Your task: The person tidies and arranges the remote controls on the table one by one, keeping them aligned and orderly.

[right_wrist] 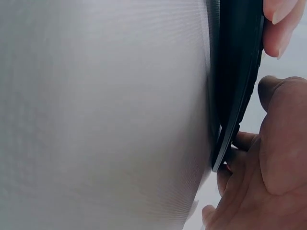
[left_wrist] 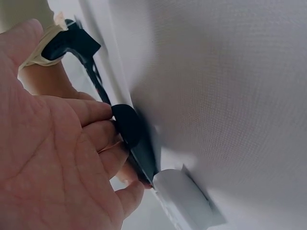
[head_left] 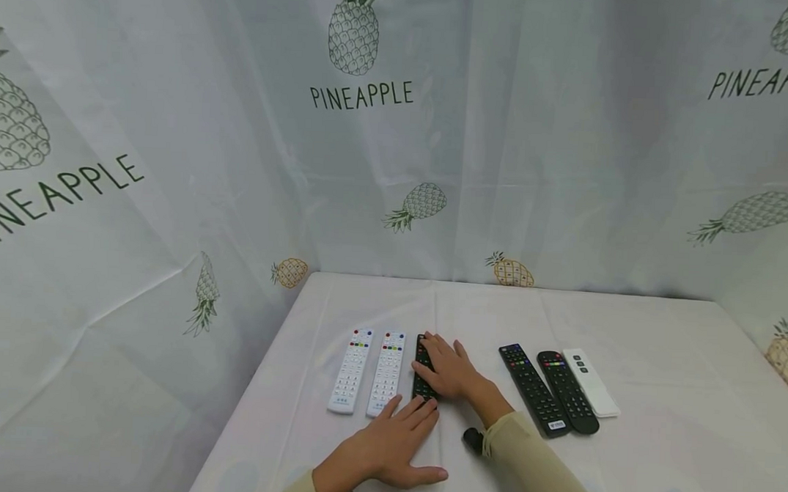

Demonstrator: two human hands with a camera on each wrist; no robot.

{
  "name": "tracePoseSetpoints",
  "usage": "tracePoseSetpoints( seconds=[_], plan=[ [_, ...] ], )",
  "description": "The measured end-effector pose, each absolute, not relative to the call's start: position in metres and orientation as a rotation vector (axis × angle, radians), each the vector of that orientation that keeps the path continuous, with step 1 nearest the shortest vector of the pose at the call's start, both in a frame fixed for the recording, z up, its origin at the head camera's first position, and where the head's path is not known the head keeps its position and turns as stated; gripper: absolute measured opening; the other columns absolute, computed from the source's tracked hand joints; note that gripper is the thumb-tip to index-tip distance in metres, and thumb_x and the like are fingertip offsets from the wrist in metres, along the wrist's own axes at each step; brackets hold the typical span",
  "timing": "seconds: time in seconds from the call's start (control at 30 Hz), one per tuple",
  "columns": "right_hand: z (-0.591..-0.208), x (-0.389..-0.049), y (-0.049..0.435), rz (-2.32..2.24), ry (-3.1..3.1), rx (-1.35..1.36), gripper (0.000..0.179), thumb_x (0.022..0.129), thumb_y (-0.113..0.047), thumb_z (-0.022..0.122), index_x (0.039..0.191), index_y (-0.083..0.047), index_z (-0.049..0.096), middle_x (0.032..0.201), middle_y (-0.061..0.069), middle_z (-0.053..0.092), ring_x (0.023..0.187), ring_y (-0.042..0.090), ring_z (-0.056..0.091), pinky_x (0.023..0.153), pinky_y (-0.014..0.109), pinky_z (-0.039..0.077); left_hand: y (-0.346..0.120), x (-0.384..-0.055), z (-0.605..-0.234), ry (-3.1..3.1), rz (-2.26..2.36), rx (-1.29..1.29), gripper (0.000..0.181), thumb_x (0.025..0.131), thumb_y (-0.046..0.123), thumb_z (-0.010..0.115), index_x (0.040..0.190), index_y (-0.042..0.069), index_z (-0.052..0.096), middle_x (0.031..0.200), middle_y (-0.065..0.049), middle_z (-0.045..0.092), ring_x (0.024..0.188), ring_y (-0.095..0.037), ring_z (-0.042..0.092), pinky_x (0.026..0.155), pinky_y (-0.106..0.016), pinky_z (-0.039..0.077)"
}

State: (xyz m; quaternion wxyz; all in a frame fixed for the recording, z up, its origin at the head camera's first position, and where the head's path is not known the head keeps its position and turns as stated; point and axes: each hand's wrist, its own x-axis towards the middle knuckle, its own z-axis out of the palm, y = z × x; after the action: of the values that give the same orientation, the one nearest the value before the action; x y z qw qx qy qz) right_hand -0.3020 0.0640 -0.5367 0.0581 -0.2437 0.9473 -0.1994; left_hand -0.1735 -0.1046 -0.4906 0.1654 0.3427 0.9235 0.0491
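A slim black remote control lies lengthwise on the white-covered table, partly hidden under both hands. My right hand rests over its far half, fingers stretched toward the far end and thumb out across it to the left. At the near end, the extended fingertips of my left hand touch the remote, its thumb spread to the right. In the left wrist view those fingertips meet the rounded end of the black remote. The right wrist view shows the side of the black remote, with fingertips along its button face.
Two white remotes, one farther left and one beside the black one, lie roughly parallel. On the right, two more black remotes and a white remote lie slanted close together. A pineapple-print curtain hangs behind the table.
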Motion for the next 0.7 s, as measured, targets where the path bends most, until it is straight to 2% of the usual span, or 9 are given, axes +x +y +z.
tracePoseSetpoints(
  seconds=[0.33,0.7],
  plan=[
    [-0.5379,-0.3020,0.0632,-0.619,2.873,-0.740,0.068,0.103,-0.054,0.040,0.152,-0.008,0.036,0.162,0.010,0.030,0.150,0.031,0.026,0.120,0.060,0.014,-0.1038,-0.1730,-0.4920,2.657,0.132,0.975,0.086,0.095,0.076,0.023,0.158,0.017,0.027,0.165,0.002,0.022,0.153,-0.018,0.019,0.120,-0.055,0.020],
    [-0.5363,-0.3020,0.0632,-0.633,2.868,-0.737,0.069,0.102,-0.054,0.040,0.153,-0.008,0.035,0.163,0.010,0.028,0.151,0.031,0.023,0.120,0.060,0.014,-0.1032,-0.1746,-0.4930,2.688,0.146,0.981,0.084,0.097,0.073,0.022,0.157,0.015,0.027,0.165,0.001,0.021,0.153,-0.019,0.019,0.120,-0.055,0.021]
  ],
)
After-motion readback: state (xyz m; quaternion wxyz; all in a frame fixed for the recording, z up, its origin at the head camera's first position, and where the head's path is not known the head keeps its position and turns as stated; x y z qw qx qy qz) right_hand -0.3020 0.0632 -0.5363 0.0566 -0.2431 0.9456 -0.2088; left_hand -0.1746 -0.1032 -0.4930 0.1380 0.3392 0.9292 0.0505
